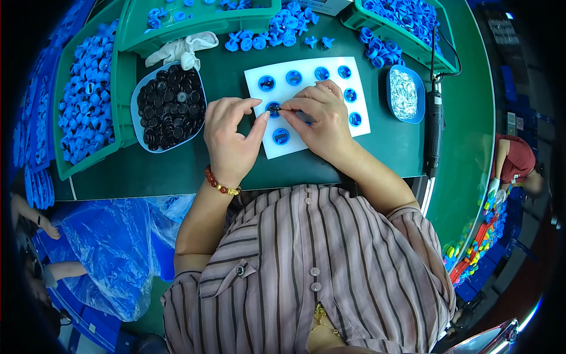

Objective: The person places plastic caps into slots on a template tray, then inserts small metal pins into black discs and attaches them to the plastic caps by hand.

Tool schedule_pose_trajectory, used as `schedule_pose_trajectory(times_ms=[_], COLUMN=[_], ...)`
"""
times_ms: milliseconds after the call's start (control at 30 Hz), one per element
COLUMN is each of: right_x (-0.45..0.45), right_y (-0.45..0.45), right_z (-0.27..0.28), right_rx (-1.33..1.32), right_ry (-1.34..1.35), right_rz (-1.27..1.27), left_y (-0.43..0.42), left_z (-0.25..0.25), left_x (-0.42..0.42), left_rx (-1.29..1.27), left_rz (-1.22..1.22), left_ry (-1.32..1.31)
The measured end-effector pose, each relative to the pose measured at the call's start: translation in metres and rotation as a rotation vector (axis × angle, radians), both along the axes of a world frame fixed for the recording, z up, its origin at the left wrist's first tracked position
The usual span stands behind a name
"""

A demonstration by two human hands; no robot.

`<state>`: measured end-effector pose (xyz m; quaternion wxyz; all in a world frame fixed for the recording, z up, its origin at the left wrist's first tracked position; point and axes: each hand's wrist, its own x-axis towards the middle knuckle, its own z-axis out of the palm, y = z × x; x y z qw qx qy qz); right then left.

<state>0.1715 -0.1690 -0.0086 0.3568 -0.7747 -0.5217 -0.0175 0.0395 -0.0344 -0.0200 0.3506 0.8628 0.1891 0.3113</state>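
A white board (306, 87) lies on the green table, with several round blue parts set in it, dark pieces inside them. My right hand (318, 118) reaches over the board, thumb and index finger pinched on a small dark piece at the blue part (273, 110) in the left column. My left hand (234, 135) is at the board's left edge, its thumb tip by that same blue part and its index finger apart from the thumb, with nothing seen between them. Left of it stands a blue tray of black round caps (171, 106).
Green bins (127, 100) of blue parts stand at the left, back and back right. Loose blue parts (289, 26) lie behind the board. At the right are a tray of small shiny pieces (404, 94) and an upright black electric tool (434, 130). Other people sit at both sides.
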Motion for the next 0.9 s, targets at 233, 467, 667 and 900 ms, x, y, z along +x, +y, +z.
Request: schedule_pose_trajectory(times_ms=[233,467,667,900], right_x=[-0.001,0.002,0.069,0.116], right_y=[0.001,-0.004,-0.061,-0.128], right_z=[-0.004,0.005,0.026,-0.001], right_rx=[-0.004,0.039,0.081,-0.331], right_ry=[-0.039,-0.040,-0.032,-0.183], right_rz=[0.005,0.031,-0.264,-0.612], left_y=[0.001,0.001,0.032,0.073], left_z=[0.000,0.005,0.021,0.010], left_x=[-0.002,-0.005,-0.023,-0.034], left_rx=[-0.008,-0.122,-0.103,0.245], left_rz=[-0.007,-0.053,0.221,0.184], left_ry=[-0.080,-0.153,-0.098,0.343])
